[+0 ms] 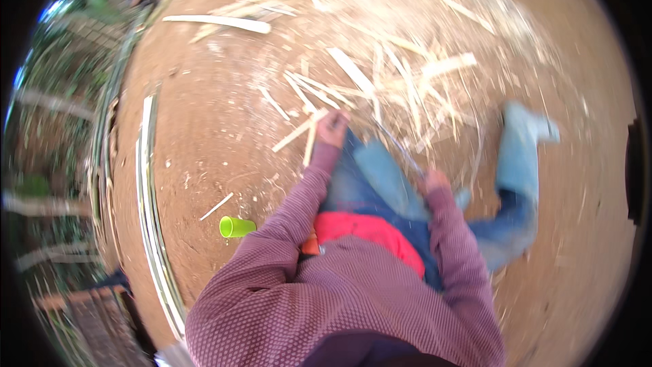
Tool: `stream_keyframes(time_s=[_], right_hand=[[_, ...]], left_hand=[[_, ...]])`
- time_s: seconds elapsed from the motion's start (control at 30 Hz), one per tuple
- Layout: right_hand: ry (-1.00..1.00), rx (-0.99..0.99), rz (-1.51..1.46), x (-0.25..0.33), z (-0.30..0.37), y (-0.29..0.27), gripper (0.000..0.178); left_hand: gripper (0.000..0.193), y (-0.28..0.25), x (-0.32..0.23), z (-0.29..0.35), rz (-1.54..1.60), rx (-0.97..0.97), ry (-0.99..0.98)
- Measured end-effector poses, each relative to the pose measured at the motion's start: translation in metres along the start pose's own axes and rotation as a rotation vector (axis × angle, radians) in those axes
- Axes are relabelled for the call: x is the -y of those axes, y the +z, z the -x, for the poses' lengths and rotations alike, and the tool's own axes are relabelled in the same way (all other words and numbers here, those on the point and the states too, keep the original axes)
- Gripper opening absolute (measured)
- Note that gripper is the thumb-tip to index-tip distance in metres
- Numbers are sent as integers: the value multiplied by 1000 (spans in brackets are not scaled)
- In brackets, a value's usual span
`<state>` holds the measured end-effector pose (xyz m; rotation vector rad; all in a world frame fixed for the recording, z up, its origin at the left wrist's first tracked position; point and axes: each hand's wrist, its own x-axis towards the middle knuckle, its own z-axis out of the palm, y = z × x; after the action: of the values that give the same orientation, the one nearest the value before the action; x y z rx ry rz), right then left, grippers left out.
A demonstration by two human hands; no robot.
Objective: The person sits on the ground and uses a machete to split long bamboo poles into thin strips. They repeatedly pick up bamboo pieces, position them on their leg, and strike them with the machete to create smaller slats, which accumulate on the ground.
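My right hand [436, 180] is closed round the near end of a long, thin knife [401, 146], whose blade slants away to the upper left over my leg. Beside my left knee, my left hand [333, 128] is curled closed; blur hides what lies in its fingers. Pale split strips [297, 132] lie right by that hand, and I cannot tell if it grips one. Beyond both hands, a wide pale slat [350, 69] rests among several thinner split strips [411, 92] on the brown dirt.
A bright green cup [237, 227] lies tipped on the ground to my left. Long poles [151, 217] run along farther left. My legs in blue boots [517, 153] stretch out on the right. A pale slat [217, 22] and more shavings lie at the back.
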<state>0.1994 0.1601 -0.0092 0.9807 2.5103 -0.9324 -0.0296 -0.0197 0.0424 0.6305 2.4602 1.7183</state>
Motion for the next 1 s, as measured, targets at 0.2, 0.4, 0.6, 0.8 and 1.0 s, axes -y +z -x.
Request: stream_keyframes(time_s=[0.2,0.4,0.6,0.8,1.0], right_hand=[[29,-35,114,27,13,-19,31],[-88,-116,69,29,21,-20,34],[36,-92,87,-2,-9,-1,34],[117,-1,94,14,6,-18,36],[106,5,93,13,-1,-7,42]], left_hand=[[15,1,-12,-4,14,-50,156],[16,12,-25,3,-119,68,313],[17,9,-11,2,-65,15,236],[16,7,-6,10,-95,2,198],[16,-17,23,14,-3,-59,100]])
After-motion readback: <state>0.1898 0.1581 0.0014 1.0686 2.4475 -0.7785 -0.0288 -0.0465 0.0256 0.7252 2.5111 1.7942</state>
